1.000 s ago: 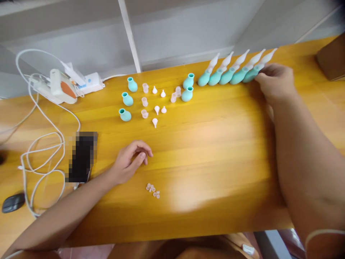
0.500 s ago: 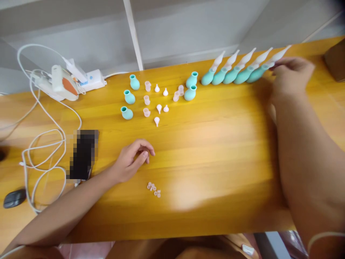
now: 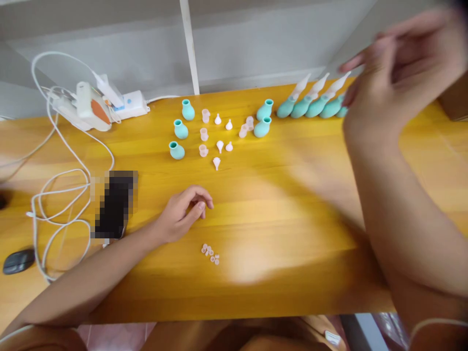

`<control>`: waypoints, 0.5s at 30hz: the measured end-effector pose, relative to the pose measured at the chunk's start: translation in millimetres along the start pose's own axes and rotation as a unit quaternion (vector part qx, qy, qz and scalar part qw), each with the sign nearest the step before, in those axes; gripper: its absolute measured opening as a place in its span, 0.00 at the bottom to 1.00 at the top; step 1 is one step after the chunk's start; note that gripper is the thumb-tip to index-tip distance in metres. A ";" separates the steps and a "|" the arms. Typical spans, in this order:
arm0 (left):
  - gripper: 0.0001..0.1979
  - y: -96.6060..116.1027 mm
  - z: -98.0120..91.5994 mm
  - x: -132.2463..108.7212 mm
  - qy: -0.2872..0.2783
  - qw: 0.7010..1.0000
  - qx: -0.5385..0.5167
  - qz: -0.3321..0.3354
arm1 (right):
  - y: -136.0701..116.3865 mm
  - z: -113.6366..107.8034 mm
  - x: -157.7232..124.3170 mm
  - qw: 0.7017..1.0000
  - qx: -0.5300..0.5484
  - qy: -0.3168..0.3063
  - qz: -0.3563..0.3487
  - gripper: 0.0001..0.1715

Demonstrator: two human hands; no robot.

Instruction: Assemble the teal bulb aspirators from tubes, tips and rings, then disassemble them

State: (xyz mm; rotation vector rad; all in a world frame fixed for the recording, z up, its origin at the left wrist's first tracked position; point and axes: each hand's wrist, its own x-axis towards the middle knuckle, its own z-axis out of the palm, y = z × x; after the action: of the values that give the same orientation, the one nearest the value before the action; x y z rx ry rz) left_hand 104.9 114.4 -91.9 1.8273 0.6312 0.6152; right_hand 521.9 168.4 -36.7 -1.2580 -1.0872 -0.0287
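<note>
My left hand (image 3: 186,212) rests on the table, fingers loosely curled and apart from the thumb, holding nothing. Just in front of it lies a cluster of small translucent pinkish rings (image 3: 211,253). My right hand (image 3: 405,73) is raised at the upper right, slightly blurred, with fingers parted and nothing visible in it. It partly hides a row of turquoise squeeze bulbs with white tapered nozzles (image 3: 317,106). Farther left stand two open-necked turquoise bulbs (image 3: 262,127) beside pale pink cup-shaped connectors (image 3: 243,130). Three more bulbs (image 3: 177,150), connectors (image 3: 204,150) and several small white funnel-like tips (image 3: 217,163) sit at the back left.
A phone (image 3: 115,204), its screen pixelated, lies left of my left hand, with looped white cables (image 3: 35,229) beyond. A power strip with chargers (image 3: 129,105) sits at the back left. A black mouse (image 3: 19,262) is at the far left; a brown box (image 3: 453,97) stands far right.
My right hand has let go of the rightmost nozzled bulb in the row and lifted up toward me. My left hand has stayed in place. The view has shifted slightly.
</note>
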 end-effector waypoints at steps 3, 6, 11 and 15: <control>0.10 0.3 -0.5 0.4 0.001 1.000 0.005 0.003 | -24.2 25.0 -48.9 0.985 0.021 -0.167 -0.041 0.12; 0.10 0.8 -0.8 1.2 0.003 1.000 0.014 0.004 | -27.1 39.8 -81.4 0.947 -0.004 -0.310 -0.088 0.16; 0.10 1.1 -0.1 1.5 0.005 1.000 0.029 0.008 | -12.6 50.0 -106.2 0.897 -0.003 -0.423 -0.127 0.26; 0.09 1.6 -1.0 1.5 0.014 0.999 0.028 -0.007 | -5.7 50.8 -112.8 0.888 -0.010 -0.440 -0.131 0.27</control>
State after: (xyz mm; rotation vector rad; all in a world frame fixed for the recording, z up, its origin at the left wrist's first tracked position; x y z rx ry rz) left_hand 105.5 115.6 -89.9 1.8670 0.6853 0.6200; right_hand 426.3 146.2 -112.1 -1.1393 -2.0406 0.3605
